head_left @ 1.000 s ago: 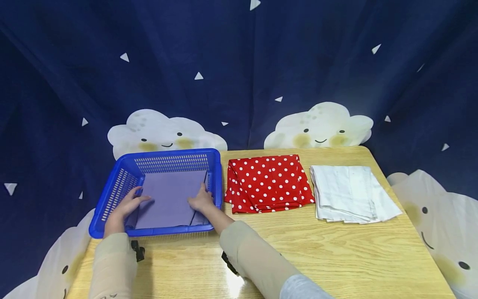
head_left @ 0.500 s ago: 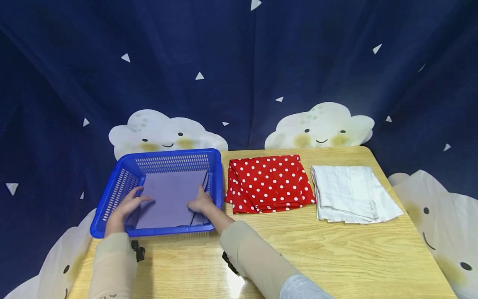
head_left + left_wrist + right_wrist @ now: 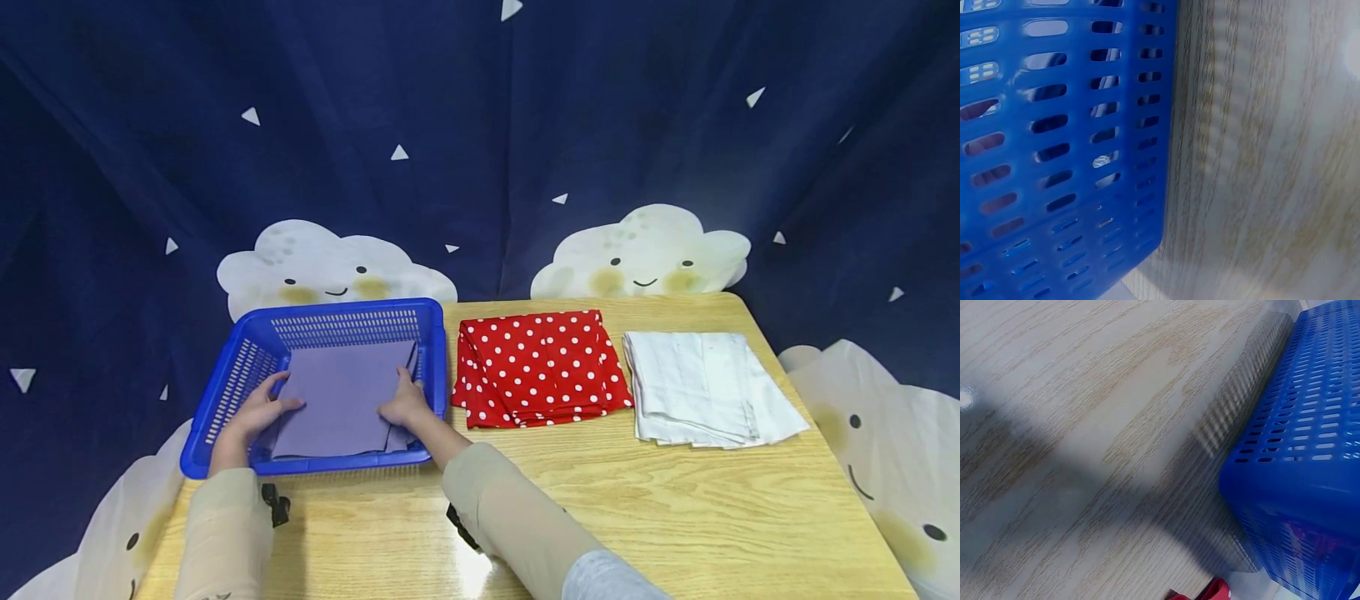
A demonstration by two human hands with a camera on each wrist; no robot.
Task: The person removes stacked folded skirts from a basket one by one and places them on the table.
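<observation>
In the head view a folded purple cloth (image 3: 341,392) lies in a blue plastic basket (image 3: 345,305) at the left of the table. My left hand (image 3: 258,412) is inside the basket at the cloth's left edge, thumb over the top and fingers at the side, gripping that edge. At the right edge my right hand (image 3: 405,404) grips the cloth, its thumb on top and its fingers toward the basket's right wall. Neither wrist view includes a hand; the left one has the perforated basket wall (image 3: 1054,125), the right one a basket corner (image 3: 1297,469).
Just right of the basket lies a folded red cloth with white dots (image 3: 543,367). Beyond it a folded white cloth (image 3: 697,387) lies near the right edge of the wooden table (image 3: 660,517). A dark blue curtain (image 3: 480,150) hangs behind.
Both hands stay almost where they were. The purple cloth's right and front edges have shifted slightly between them.
</observation>
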